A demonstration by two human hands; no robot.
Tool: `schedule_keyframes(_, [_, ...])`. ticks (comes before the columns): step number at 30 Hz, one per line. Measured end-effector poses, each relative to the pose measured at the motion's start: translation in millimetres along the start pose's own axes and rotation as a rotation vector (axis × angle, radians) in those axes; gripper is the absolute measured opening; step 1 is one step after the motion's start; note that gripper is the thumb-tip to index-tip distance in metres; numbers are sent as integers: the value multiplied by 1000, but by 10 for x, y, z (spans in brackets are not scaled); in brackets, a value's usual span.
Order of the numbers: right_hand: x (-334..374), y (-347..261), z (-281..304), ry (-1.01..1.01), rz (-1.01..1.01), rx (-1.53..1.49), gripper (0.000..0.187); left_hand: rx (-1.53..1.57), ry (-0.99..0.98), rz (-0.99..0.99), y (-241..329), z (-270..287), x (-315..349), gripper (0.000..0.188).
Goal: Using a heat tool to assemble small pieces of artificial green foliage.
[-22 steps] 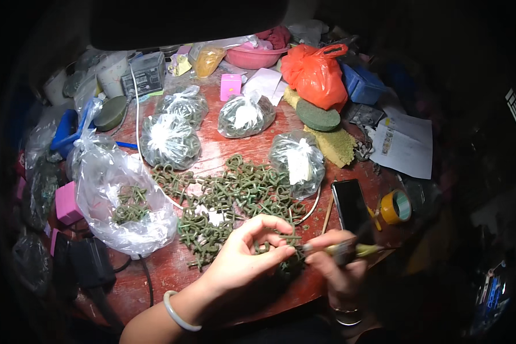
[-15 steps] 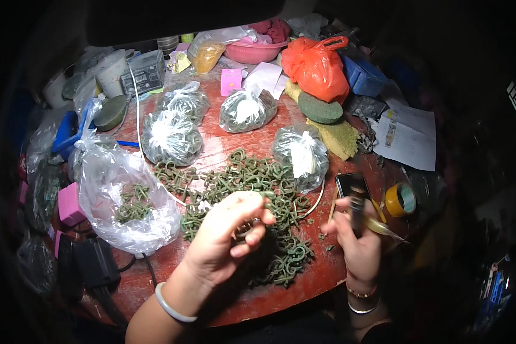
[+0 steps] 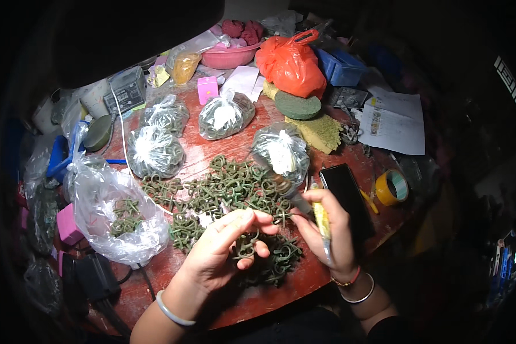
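My left hand [image 3: 226, 241] is half curled, palm up, its thumb and fingers around a small green ring-shaped piece [image 3: 246, 245]. Facing it, my right hand [image 3: 335, 232] grips a slim yellow tool [image 3: 322, 223] with a metallic end pointing down. A dark-handled tool [image 3: 297, 200], blurred at its brown end, also sticks out of the right hand toward the left. Beneath and beyond both hands spreads a heap of curled green ring-shaped pieces [image 3: 229, 183]. Part of the heap is hidden behind the left hand.
Several tied clear bags [image 3: 226, 117] of such pieces stand beyond the heap. An open clear bag [image 3: 97, 212] lies left. On the right are a phone [image 3: 350, 195], a tape roll [image 3: 391, 187] and a printed sheet [image 3: 393, 123]. A white cable [image 3: 126, 143] crosses the table.
My right hand has moved left toward my left hand, tilting the dark tool leftward and uncovering the phone. The left hand stays nearly in place, and the ring-shaped piece shows more clearly.
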State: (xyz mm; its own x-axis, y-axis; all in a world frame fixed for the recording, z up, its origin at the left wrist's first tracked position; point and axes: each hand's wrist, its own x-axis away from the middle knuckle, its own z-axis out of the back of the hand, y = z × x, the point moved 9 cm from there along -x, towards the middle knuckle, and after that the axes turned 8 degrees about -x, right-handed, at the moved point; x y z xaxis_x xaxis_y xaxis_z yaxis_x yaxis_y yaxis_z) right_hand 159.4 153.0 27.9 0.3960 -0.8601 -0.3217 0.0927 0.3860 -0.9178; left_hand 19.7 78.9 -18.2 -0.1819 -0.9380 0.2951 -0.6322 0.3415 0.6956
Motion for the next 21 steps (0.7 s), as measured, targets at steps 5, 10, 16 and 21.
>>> schedule_keyframes(5, [72, -132, 85, 18, -194, -242, 29, -170, 31, -76, 38, 80, 0, 27])
schedule_keyframes(10, [71, -171, -63, -106, -207, -326, 30, -473, 18, -30, 106, -104, 38, 28])
schedule_keyframes(16, [31, -318, 40, 20, -37, -346, 28, -301, -65, -24, 35, -73, 24, 22])
schedule_keyframes(21, [241, -273, 89, -70, -370, -536, 36, -128, -134, -57, 39, -112, 13, 17])
